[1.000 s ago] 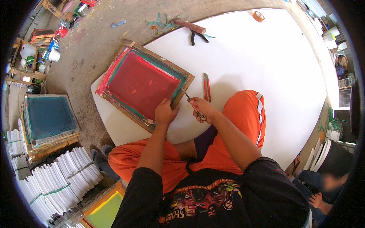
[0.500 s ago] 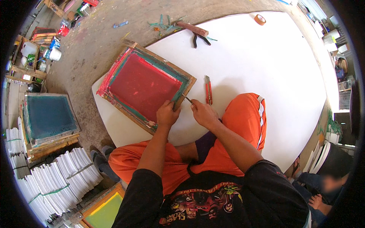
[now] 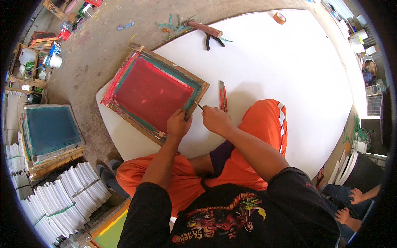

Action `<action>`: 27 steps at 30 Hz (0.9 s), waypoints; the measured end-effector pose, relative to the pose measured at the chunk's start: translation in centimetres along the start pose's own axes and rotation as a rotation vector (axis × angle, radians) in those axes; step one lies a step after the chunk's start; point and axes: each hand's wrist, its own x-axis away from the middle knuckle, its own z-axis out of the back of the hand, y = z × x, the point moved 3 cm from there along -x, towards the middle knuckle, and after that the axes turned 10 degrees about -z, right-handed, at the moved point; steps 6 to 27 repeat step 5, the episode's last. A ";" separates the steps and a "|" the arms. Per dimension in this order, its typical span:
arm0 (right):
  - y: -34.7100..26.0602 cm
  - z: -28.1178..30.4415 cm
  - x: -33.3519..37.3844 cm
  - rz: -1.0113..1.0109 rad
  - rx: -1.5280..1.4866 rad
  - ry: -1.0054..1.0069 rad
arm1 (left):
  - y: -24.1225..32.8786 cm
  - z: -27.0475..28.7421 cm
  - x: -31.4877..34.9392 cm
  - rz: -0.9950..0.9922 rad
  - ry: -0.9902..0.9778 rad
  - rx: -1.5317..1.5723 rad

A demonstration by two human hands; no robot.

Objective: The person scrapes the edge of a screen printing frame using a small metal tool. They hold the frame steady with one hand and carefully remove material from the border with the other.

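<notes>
A wooden-framed printing screen (image 3: 154,94) with red-stained mesh and a green border lies tilted across the white board. My left hand (image 3: 179,124) grips its near right edge, fingers closed around the wood. In my right hand (image 3: 217,120), closed in a pinch, is a thin dark tool (image 3: 199,106) whose metal tip meets the frame's right side near the corner. Its handle is mostly hidden in my fingers, so its exact kind does not show. A red box cutter (image 3: 223,97) rests on the board just beyond my right hand.
Black-handled pliers (image 3: 214,40), a reddish-brown rod (image 3: 204,29) and a tape roll (image 3: 279,18) lie on the white board (image 3: 297,78). To the left are stacked screens (image 3: 53,130) and tied white bundles (image 3: 66,198). Another person's hands (image 3: 349,208) show at lower right.
The whole view has shifted slightly left. My hands keep nearly the same hold, the tool's tip still at the screen's edge. The other person's hands at lower right have moved a little.
</notes>
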 end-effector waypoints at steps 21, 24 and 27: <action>1.2 0.9 -0.9 -0.255 -0.451 -0.415 | 0.5 0.9 -0.2 0.006 -0.035 -0.040; 1.2 0.9 -0.9 -0.255 -0.451 -0.415 | 0.5 0.9 -0.2 0.006 -0.035 -0.040; 1.2 0.9 -0.9 -0.255 -0.451 -0.415 | 0.5 0.9 -0.2 0.006 -0.035 -0.040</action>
